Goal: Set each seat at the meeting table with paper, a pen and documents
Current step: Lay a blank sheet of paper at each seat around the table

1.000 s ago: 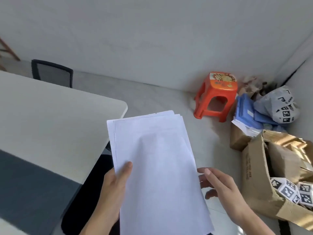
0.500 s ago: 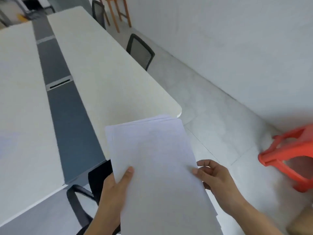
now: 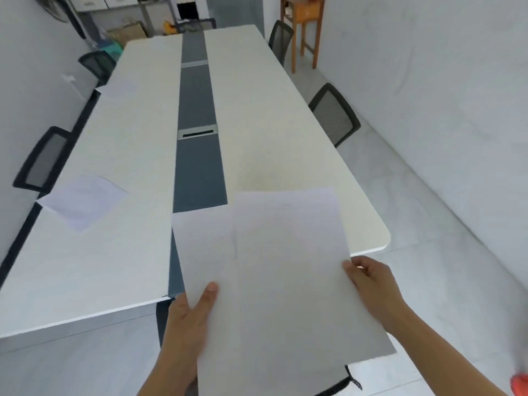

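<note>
One long table [image 3: 134, 155] fills the middle of the frame. Four black mesh chairs stand along it: two at the left edge [image 3: 40, 161] [image 3: 98, 65] and two at the right [image 3: 334, 115] [image 3: 280, 41]. Two loose sheets lie on the table's left side [image 3: 83, 201] [image 3: 121, 88]. Two sheets [image 3: 205, 247] [image 3: 291, 267] are fanned apart at lower centre between two hands [image 3: 185, 321] [image 3: 374, 287]. One wooden stool [image 3: 303, 21] stands at the upper right.
</note>
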`<state>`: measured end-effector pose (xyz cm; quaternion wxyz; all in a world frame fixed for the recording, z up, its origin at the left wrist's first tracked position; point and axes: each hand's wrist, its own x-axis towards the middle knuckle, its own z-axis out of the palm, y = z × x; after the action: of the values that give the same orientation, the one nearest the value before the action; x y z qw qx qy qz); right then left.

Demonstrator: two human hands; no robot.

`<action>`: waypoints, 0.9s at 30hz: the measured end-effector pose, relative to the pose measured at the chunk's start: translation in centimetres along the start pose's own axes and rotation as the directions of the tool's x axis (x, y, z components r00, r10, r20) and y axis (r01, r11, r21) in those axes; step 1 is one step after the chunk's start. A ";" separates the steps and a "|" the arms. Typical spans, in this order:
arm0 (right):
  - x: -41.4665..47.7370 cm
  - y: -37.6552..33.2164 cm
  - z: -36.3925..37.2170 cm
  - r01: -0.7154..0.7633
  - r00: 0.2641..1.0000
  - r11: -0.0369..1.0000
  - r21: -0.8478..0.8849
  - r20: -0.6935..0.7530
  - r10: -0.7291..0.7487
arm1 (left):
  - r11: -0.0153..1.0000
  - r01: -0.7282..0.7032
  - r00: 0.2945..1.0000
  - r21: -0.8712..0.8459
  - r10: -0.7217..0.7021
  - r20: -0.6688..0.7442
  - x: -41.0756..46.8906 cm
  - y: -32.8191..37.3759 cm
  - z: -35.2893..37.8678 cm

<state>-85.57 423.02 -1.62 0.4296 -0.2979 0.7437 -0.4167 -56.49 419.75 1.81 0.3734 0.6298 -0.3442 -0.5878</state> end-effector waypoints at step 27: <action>18.9 5.9 12.7 -0.381 0.921 0.902 -0.202 -0.173 0.350 | 0.994 0.109 0.988 -0.018 -0.110 -0.105 7.3 0.7 -7.4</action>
<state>-83.41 406.11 -17.79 0.4119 -0.1727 0.8568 -0.2577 -48.56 413.55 -0.92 0.3620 0.6758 -0.2854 -0.5752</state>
